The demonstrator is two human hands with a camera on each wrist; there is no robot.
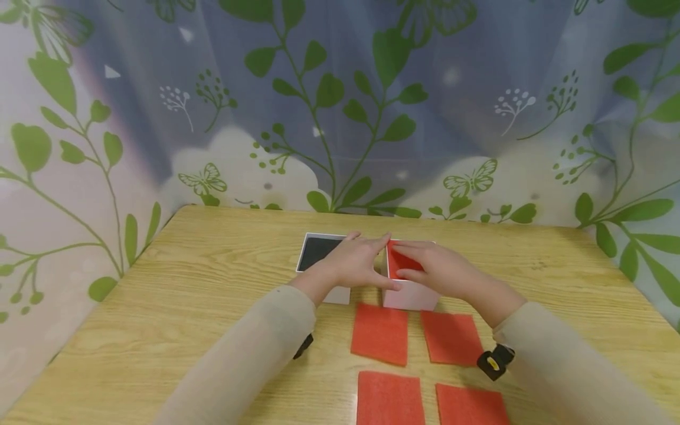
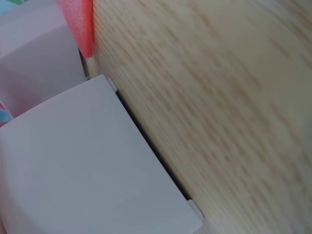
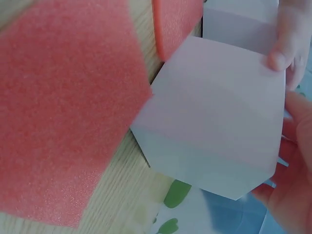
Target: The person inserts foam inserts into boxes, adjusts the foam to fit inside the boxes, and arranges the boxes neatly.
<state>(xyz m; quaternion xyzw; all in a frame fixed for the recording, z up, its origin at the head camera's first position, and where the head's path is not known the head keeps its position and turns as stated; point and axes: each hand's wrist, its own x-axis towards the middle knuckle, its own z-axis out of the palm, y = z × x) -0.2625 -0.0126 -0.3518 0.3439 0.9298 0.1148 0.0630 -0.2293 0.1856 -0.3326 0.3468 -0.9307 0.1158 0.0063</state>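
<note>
A person's left hand spans the side of a white box on a wood-grain bench, its thumb on the front rim and forefinger at the rear, holding it, while the right hand reaches into the open top, its fingers loosely extended, apart and gripping nothing visible, over red foam inside. A second white box with a black interior stands just beside, left. Four red foam squares lie in front, against a leaf-patterned curtain.
</note>
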